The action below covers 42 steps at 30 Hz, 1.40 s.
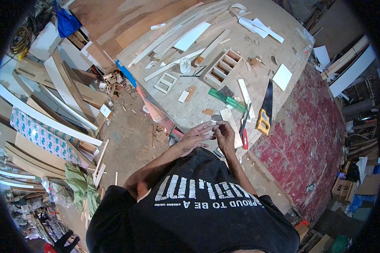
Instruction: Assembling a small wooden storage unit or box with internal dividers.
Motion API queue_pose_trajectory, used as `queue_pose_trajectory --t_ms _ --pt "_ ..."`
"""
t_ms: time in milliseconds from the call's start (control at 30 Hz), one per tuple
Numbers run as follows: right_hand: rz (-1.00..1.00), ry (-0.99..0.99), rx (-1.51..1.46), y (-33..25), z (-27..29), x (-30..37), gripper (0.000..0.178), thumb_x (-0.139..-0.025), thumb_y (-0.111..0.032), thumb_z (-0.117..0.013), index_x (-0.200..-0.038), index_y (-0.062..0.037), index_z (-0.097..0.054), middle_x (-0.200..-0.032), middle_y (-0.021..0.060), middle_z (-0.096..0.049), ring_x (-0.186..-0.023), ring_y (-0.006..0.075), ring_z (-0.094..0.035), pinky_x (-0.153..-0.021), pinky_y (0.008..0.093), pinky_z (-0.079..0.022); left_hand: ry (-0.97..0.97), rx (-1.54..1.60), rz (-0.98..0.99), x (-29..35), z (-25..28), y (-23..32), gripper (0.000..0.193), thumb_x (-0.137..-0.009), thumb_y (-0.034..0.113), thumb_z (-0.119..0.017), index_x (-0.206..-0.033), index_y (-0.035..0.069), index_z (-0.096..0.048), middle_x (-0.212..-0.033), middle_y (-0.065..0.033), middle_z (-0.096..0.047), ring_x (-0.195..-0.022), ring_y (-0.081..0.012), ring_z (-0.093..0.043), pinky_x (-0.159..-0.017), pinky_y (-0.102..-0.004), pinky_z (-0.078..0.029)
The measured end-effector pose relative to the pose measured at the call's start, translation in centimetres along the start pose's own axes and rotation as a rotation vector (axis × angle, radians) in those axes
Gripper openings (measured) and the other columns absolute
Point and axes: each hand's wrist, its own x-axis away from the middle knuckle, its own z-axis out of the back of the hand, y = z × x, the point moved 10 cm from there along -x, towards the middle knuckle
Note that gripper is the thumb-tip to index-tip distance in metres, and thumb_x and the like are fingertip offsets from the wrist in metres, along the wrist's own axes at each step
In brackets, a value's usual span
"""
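Near the table's front edge my two hands meet at the fingertips. My left hand (pixel 195 137) has its fingers closed together, their tips on a small white piece (pixel 214 122). Opposite it, my right hand (pixel 225 135) pinches the same piece between thumb and fingers. A dark grey scrap (pixel 216 117) shows just beyond the fingertips; whether it is held or lies on the table, I cannot tell. Beside my right hand lie a pale wooden strip (pixel 229 123) and a red-handled tool (pixel 245 139). Farther off are a green plastic strip (pixel 228 100) and a handsaw (pixel 267 101) with a yellow handle.
The worktable (pixel 156 99) bears a compartmented wooden rack (pixel 207 78), a small white frame (pixel 166 83), a clear jar (pixel 185 65), a white square panel (pixel 282 76) and several long strips. Boards lean at the left (pixel 63 84). Dusty red flooring (pixel 312 139) stretches to the right.
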Motion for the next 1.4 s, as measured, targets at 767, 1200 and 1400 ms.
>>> queue_pose_trajectory --t_ms 767,1200,1400 --pt "0.004 0.058 0.042 3.2 0.5 -0.5 0.010 -0.090 -0.002 -0.061 -0.098 -0.0032 -0.056 -0.076 -0.0034 -0.053 -0.066 0.0049 -0.047 -0.058 0.0218 -0.038 0.118 -0.133 -0.079 0.5 2.5 0.7 0.065 -0.095 0.010 -0.063 -0.152 0.006 -0.032 -0.136 -0.0098 -0.057 -0.096 -0.0129 -0.062 -0.079 -0.0258 -0.052" --pt "-0.235 0.226 0.091 6.5 -1.6 -0.6 0.022 -0.100 -0.021 -0.061 -0.090 -0.0012 -0.059 -0.063 -0.0017 -0.049 -0.052 0.0080 -0.044 -0.048 0.0243 -0.035 0.351 -0.316 0.013 2.0 18.9 4.0 0.024 -0.094 0.022 -0.069 -0.090 -0.002 -0.069 -0.068 -0.0014 -0.063 -0.059 -0.0079 -0.054 -0.057 -0.0234 -0.042" --pt "-0.360 0.268 0.233 10.5 -3.6 -0.3 0.033 -0.100 -0.025 -0.060 -0.081 0.0008 -0.060 -0.057 -0.0018 -0.047 -0.048 0.0074 -0.041 -0.045 0.0249 -0.032 0.423 -0.420 0.105 1.6 29.1 6.6 0.036 -0.094 0.034 -0.068 -0.084 0.000 -0.069 -0.062 -0.0018 -0.060 -0.056 -0.0112 -0.054 -0.056 -0.0278 -0.043"
